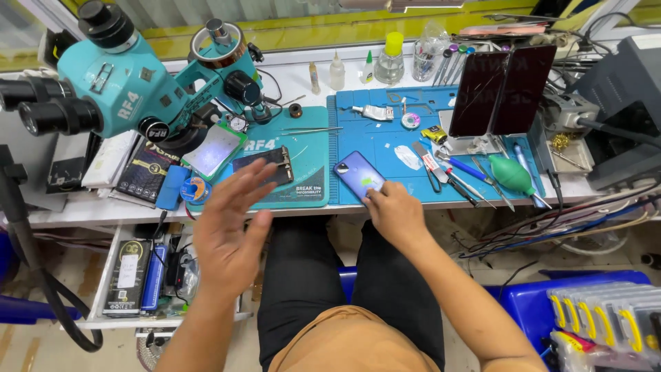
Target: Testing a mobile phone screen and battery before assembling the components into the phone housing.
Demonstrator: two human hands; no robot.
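Right hand [394, 212] rests fingertips on a glossy purple-blue smartphone [359, 173] lying on the blue tabletop mat [385, 148], near edge; left hand [231, 231] hovers open, empty; best to pin the phone flat, pressing lightly

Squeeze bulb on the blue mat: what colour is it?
Green; the squeeze bulb shows clearly in the head view, right of the right hand.

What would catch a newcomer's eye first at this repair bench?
Probably the big teal microscope at the far left of the bench, looming over the teal work mat. Next, the two hands in the foreground: the right hand rests its fingers on a blue-purple phone lying on the blue mat, while the left hand hangs open and blurred above the bench edge, holding nothing.
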